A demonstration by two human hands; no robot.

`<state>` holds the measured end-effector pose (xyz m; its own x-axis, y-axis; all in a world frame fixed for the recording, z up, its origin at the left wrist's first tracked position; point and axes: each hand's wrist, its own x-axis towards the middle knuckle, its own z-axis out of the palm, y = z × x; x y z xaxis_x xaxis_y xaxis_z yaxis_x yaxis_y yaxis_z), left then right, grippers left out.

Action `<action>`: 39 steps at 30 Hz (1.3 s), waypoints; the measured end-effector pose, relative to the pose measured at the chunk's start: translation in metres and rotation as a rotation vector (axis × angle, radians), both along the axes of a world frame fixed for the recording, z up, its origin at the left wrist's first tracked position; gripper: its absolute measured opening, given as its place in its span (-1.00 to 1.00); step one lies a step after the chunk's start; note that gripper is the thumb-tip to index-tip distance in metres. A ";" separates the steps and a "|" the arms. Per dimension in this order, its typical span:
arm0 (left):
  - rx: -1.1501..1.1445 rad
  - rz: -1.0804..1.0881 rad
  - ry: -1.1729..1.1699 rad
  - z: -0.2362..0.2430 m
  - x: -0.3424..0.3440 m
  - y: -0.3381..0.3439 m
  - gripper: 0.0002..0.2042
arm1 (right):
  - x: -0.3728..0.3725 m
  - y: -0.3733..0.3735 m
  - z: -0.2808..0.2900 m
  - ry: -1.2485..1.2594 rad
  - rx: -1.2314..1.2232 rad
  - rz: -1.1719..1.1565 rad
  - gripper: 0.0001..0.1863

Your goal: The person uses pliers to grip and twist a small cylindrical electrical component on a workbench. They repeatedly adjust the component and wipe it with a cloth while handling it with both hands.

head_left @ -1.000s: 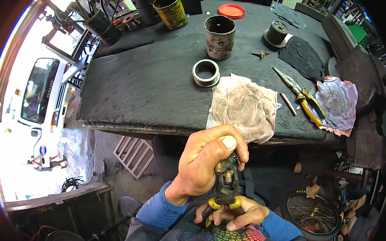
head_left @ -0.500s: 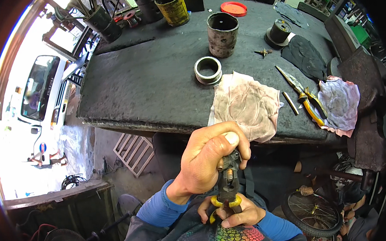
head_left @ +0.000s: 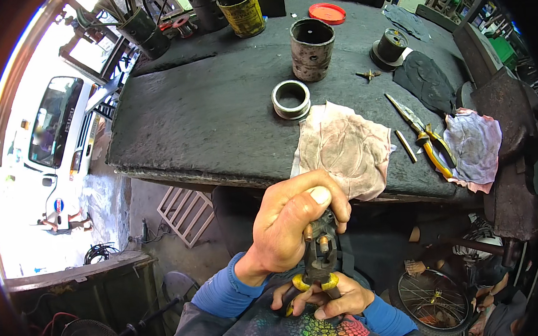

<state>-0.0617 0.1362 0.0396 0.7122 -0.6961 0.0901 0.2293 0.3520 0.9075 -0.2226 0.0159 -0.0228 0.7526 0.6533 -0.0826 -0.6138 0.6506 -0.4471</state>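
Observation:
Low in the centre, my left hand [head_left: 288, 222] is closed round a dark metal part [head_left: 325, 223] with small brass-coloured fittings. My right hand [head_left: 345, 299] grips pliers [head_left: 315, 275] with yellow-and-black handles, whose jaws meet that part; exactly what they clasp is hard to tell. Just beyond my hands a pinkish rag [head_left: 342, 151] lies on the dark bench [head_left: 180, 118]. Around it are a steel ring [head_left: 291, 99], a grimy cylinder [head_left: 313, 57], a small fitting [head_left: 369, 75], a short rod [head_left: 405, 145] and yellow-handled pliers [head_left: 437, 154] beside a bluish rag [head_left: 471, 143].
A yellow can [head_left: 241, 12], red lid [head_left: 327, 13], tool holder [head_left: 147, 40] and spool-like part [head_left: 389, 51] stand farther back. A white truck [head_left: 51, 138] is outside at left. A slatted frame [head_left: 182, 215] lies below the bench. Someone's hands [head_left: 415, 267] are by a bicycle wheel [head_left: 431, 303] at lower right.
My right hand and the pliers have shifted slightly with the part in my left hand, both grips unchanged. The other person's hands at the bicycle have moved.

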 end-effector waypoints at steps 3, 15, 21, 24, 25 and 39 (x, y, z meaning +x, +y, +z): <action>-0.028 0.021 0.029 -0.002 -0.004 0.002 -0.64 | -0.001 0.002 0.001 0.003 -0.048 0.006 -0.63; 0.029 0.089 -0.057 -0.001 -0.012 0.004 -0.57 | -0.004 0.010 -0.004 -0.053 -0.184 -0.067 -0.57; -0.042 0.038 -0.049 -0.010 -0.011 0.008 -0.62 | -0.005 0.013 -0.002 -0.098 -0.177 -0.135 -0.71; 0.006 0.093 -0.070 -0.005 -0.012 0.005 -0.58 | -0.006 0.013 -0.004 -0.092 -0.167 -0.133 -0.73; 0.006 0.090 -0.084 -0.005 -0.011 0.005 -0.58 | -0.006 0.013 -0.004 -0.089 -0.172 -0.127 -0.74; 0.001 -0.010 -0.157 -0.001 0.000 0.015 -0.65 | -0.001 0.012 0.003 -0.099 -0.218 -0.120 -0.80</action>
